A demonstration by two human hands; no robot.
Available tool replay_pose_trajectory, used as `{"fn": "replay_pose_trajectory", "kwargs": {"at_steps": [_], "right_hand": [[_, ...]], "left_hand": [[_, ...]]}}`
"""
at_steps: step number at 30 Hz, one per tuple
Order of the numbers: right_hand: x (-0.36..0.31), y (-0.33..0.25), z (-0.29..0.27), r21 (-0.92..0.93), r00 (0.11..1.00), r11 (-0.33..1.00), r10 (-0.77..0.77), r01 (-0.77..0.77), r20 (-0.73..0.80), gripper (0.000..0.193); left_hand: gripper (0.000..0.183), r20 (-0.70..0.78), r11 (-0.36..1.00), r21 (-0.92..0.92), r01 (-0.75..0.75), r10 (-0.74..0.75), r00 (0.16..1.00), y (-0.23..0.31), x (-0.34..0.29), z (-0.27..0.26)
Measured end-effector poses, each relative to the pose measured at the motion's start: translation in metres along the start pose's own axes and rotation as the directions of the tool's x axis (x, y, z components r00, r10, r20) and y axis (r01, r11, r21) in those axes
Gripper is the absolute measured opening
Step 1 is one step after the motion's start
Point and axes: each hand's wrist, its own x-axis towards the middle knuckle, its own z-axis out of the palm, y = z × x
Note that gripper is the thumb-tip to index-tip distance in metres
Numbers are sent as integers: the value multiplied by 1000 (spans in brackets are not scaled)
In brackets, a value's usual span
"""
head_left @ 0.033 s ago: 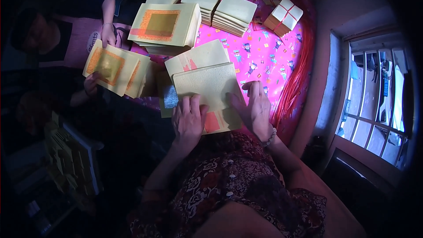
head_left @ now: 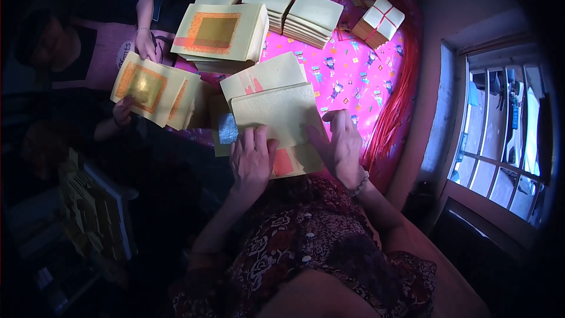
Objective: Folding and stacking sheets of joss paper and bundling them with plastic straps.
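Pale yellow joss paper (head_left: pixel 273 112) lies in front of me at the table's near edge, in a slightly fanned pile. Its top piece is plain and textured; red patches show on sheets above and below it. My left hand (head_left: pixel 252 159) rests on the lower left of the pile, fingers laid over the top piece and nothing gripped. At the right edge, my right hand (head_left: pixel 341 144) is open, its thumb over the paper and its bent fingers apart from the thumb. A sheet with a silver square (head_left: pixel 227 128) sticks out on the left, partly covered.
A co-worker's hands (head_left: pixel 145 45) hold gold-and-orange printed sheets (head_left: pixel 144 88) at the left. Tall paper stacks (head_left: pixel 220 32) and a bundle tied with red string (head_left: pixel 381 19) stand farther back on the pink patterned tablecloth (head_left: pixel 347 76). Red strands (head_left: pixel 401 88) hang along the right edge.
The co-worker's upper hand and sheets have shifted slightly. My hands and the paper pile have hardly moved.
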Motion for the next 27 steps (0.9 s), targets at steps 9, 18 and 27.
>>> {"fn": "replay_pose_trajectory", "kwargs": {"at_steps": [9,18,27], "right_hand": [[0,-3,9,-139,869,874,-423,466,257,20],[-5,10,24,-101,920,924,-347,369,183,25],[5,20,26,106,918,946,-323,306,229,33]], "left_hand": [[36,50,992,-114,47,-41,998,-3,-1,9],[36,-64,993,-111,-28,21,998,-10,-5,17],[20,-46,902,-431,19,-43,998,-26,1,19]]}}
